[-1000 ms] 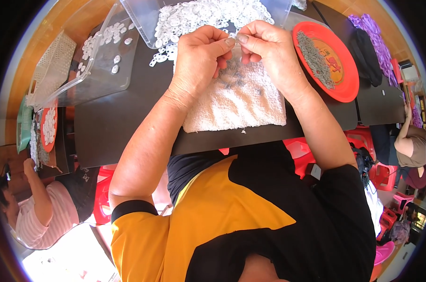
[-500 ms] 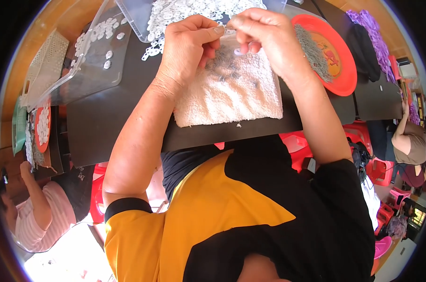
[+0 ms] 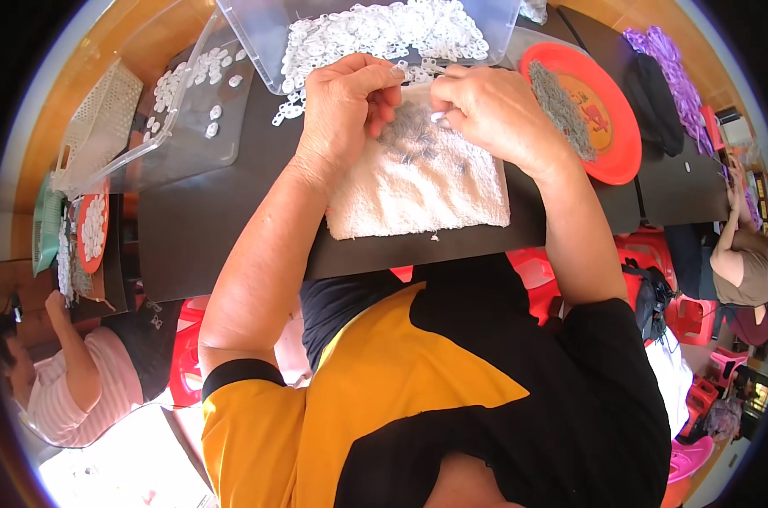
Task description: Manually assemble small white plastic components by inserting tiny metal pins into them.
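My left hand (image 3: 343, 108) is closed in a pinch, thumb against forefinger, with a small white plastic piece (image 3: 400, 71) at its fingertips. Level with it on the right, my right hand (image 3: 501, 114) has its fingers curled in, and a second small white piece (image 3: 438, 117) shows between them. Whether its thumb and forefinger hold anything else is hidden. Both hands are over the far part of a folded cream towel (image 3: 418, 203). Several small grey pieces (image 3: 413, 135), too fine to name, lie on the towel between them.
Beyond my hands stands a clear plastic bin (image 3: 261, 51) heaped with white plastic pieces (image 3: 375, 38). Another clear bin (image 3: 117, 165) is at the left. A red plate (image 3: 625, 152) with grey pieces lies right. One person sits left (image 3: 87, 381); another is far right (image 3: 740, 254).
My hands have drawn apart from nearly touching fingertips, leaving a small gap between them. My right hand has turned more knuckles-up. The whole view has shifted slightly.
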The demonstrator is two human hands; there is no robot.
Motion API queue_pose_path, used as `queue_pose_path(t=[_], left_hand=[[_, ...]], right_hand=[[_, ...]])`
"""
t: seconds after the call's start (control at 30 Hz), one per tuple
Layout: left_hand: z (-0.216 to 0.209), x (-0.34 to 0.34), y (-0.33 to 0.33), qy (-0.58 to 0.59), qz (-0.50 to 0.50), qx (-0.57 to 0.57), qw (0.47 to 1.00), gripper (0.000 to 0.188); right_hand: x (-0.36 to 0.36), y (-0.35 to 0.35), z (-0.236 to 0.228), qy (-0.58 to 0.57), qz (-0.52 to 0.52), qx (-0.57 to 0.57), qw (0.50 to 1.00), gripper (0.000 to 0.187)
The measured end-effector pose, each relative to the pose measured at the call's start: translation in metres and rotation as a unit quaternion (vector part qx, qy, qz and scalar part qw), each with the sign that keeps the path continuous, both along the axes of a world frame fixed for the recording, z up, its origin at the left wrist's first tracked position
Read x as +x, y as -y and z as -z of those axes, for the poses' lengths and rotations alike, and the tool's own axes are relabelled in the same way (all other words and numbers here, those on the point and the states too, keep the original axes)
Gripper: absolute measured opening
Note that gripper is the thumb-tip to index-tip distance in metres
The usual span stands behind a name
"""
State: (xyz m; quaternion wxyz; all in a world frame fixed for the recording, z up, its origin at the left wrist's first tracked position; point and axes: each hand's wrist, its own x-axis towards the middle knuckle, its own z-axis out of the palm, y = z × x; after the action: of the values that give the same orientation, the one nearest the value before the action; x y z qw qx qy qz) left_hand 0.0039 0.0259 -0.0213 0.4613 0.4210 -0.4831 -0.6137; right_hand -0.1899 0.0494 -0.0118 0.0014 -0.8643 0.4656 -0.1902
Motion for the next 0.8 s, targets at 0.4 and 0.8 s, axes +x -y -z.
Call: queue_pose_path(t=[0.4, 0.8], left_hand=[[-0.002, -0.008, -0.009, -0.063, -0.009, 0.012, 0.998, 0.011], [0.000, -0.010, -0.012, -0.022, -0.004, -0.034, 0.999, 0.013]], right_hand=[[-0.003, 0.007, -0.009, 0.494, 0.041, 0.286, 0.820, 0.016], [0.000, 0.006, -0.009, 0.534, 0.052, 0.307, 0.786, 0.017]])
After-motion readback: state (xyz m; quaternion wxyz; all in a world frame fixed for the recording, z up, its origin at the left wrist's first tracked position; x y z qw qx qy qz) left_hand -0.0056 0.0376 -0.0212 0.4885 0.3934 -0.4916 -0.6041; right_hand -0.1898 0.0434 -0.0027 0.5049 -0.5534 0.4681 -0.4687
